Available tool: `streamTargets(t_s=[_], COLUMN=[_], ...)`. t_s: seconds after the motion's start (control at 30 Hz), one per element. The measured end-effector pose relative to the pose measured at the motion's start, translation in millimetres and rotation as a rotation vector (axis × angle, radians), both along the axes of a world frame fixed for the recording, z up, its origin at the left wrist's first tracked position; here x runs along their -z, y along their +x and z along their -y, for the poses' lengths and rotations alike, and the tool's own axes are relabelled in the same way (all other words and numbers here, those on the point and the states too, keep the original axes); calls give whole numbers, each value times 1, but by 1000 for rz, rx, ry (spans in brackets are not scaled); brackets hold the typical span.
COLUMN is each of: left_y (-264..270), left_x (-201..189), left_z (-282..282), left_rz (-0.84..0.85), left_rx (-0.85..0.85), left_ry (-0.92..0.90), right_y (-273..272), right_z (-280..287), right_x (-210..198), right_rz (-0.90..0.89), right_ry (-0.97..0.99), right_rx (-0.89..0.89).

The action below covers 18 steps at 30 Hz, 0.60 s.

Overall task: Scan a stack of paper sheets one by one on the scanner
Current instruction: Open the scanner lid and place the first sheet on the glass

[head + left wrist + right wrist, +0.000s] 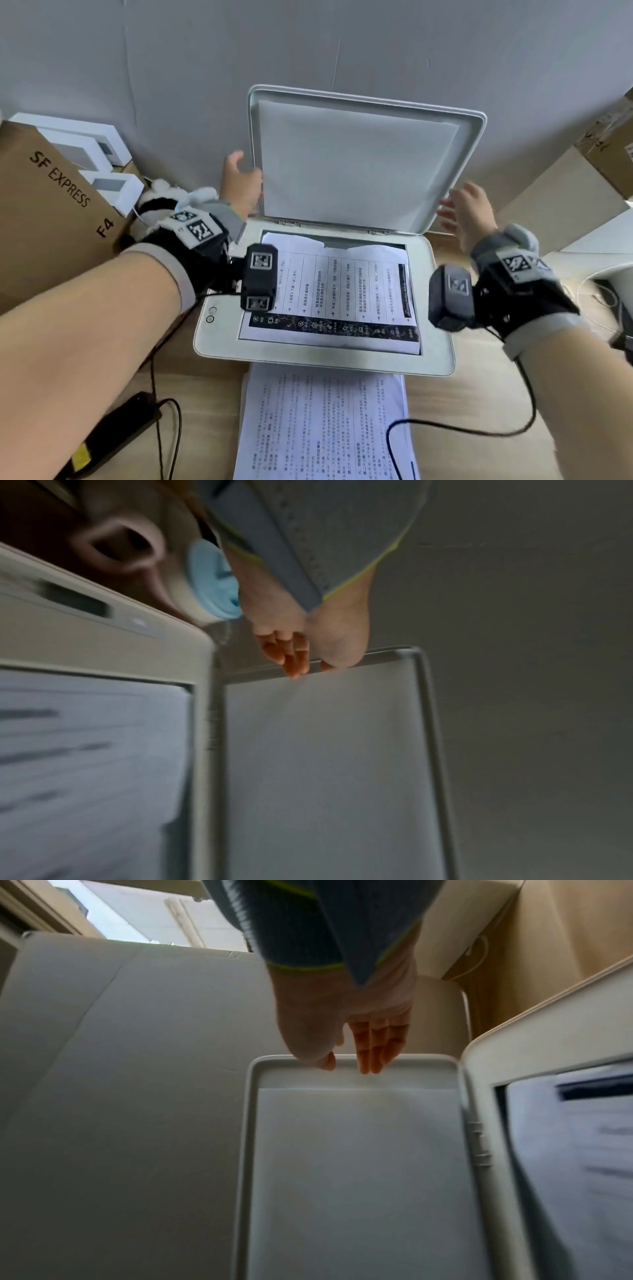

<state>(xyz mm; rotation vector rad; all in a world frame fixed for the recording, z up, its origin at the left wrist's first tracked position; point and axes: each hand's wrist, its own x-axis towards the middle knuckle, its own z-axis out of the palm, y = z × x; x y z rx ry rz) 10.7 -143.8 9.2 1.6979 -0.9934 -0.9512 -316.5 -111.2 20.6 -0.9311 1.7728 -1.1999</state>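
The white flatbed scanner [219,342] sits on the wooden desk with its lid [359,164] raised upright against the grey wall. A printed sheet [342,291] lies on the glass, its far edge slightly curled. A stack of printed paper [325,421] lies on the desk in front of the scanner. My left hand [245,171] is at the lid's left edge, with the thumb and straight fingertips [296,669] touching the rim. My right hand [455,205] hovers at the lid's right edge, blurred; its straight fingers [371,1056] are spread beside the rim. Neither hand holds paper.
A brown SF Express carton [51,212] and white boxes [85,147] crowd the left side. More cardboard boxes [609,147] stand at the right. A black power adapter [113,435] lies at the front left. A black cable [479,426] crosses the paper stack's right corner.
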Motion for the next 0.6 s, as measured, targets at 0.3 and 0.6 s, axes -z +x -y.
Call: streamTargets(t_s=[0.3, 0.6], left_y=[2, 33], left_x=[-32, 10], left_z=[9, -55], left_rz=[-358, -358], left_rx=[-126, 19], left_ry=[38, 387], right_y=[-9, -36], right_z=[1, -75], right_x=[-21, 26], right_rz=[321, 370], right_ry=[-45, 14], right_rx=[115, 16])
